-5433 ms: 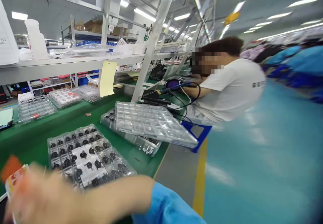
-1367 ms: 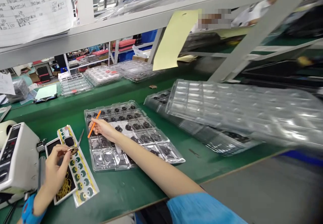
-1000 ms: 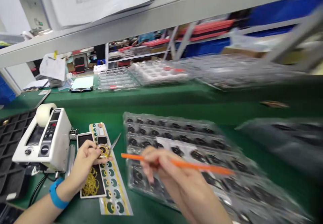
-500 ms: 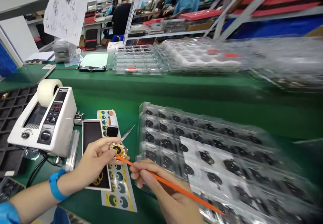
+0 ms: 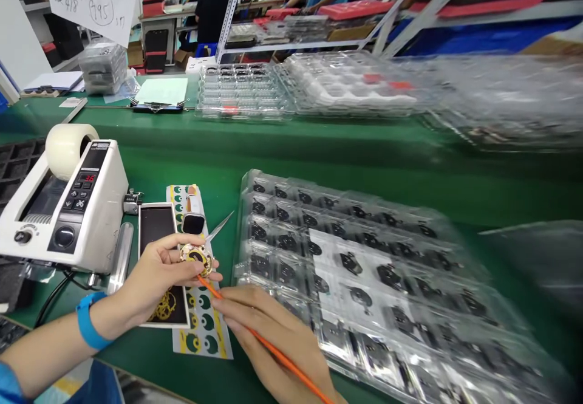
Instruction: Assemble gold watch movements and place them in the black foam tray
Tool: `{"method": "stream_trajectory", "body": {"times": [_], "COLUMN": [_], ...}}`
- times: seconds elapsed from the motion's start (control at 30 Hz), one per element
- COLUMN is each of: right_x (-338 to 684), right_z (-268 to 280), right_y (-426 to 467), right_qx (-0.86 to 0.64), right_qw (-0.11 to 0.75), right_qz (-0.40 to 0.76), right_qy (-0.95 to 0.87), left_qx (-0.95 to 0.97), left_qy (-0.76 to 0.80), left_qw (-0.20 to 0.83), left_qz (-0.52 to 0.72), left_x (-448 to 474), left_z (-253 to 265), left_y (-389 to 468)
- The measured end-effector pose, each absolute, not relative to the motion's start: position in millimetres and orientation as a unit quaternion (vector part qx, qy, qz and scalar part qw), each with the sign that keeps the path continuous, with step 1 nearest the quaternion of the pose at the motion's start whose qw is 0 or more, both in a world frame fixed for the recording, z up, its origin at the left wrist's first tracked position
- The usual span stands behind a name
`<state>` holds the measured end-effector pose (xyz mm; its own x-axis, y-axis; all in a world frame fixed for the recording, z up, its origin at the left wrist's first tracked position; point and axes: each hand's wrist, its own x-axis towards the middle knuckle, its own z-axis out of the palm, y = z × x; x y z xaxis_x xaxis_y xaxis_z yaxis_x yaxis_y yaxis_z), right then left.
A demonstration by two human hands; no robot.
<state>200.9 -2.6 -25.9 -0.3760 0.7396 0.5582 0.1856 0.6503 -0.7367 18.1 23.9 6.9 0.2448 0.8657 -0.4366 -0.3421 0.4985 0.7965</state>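
My left hand pinches a round gold-coloured watch case between thumb and fingers, its face side turned up. A yellow and dark ring-shaped piece shows inside it, partly covered by the thumb. In my right hand is a thin orange stick, gripped like a pen, its tip at the lower edge of the case. Beneath the hands lie a white-rimmed black tray with gold ring-shaped parts and a sheet of round stickers. A smartwatch and a pointed metal tool are just beyond.
On the left stands a white tape dispenser with a tape roll. Stacked clear plastic trays with dark round parts cover the right side. More clear trays and a clipboard line the raised shelf. Co-workers sit farther back.
The view has shifted, so the bench things appear farther left and higher. My right hand and the orange stick have turned steeper, the tip now at the case's lower edge.
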Motion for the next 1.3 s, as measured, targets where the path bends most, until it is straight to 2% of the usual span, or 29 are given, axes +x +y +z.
{"method": "stream_trajectory", "body": {"times": [0.17, 0.37, 0.6, 0.83, 1.1, 1.3], "right_x": [204.6, 205.0, 196.6, 201.9, 202.1, 205.4], "right_z": [-22.5, -24.7, -23.3, -23.9, -13.2, -20.2], "right_y": [-3.2, -5.2, 0.9, -1.7, 1.0, 2.0], "right_qx": [-0.284, -0.411, -0.433, -0.493, -0.446, -0.43], "right_qw": [0.456, 0.552, 0.538, 0.537, 0.56, 0.56], "right_qz": [0.3, 0.35, 0.366, 0.396, 0.405, 0.475], "right_qy": [-0.788, -0.635, -0.624, -0.558, -0.568, -0.526], "left_qx": [0.257, 0.312, 0.361, 0.395, 0.348, 0.338], "left_qy": [0.462, 0.459, 0.48, 0.458, 0.403, 0.352], "left_qw": [0.751, 0.722, 0.705, 0.739, 0.81, 0.851], "left_qz": [0.395, 0.413, 0.376, 0.297, 0.244, 0.193], "left_x": [18.0, 24.5, 30.3, 27.9, 20.7, 18.8], "left_z": [7.7, 8.2, 2.9, -1.9, 6.0, 4.8], "left_y": [26.6, 19.7, 14.3, 11.5, 17.7, 19.2]}}
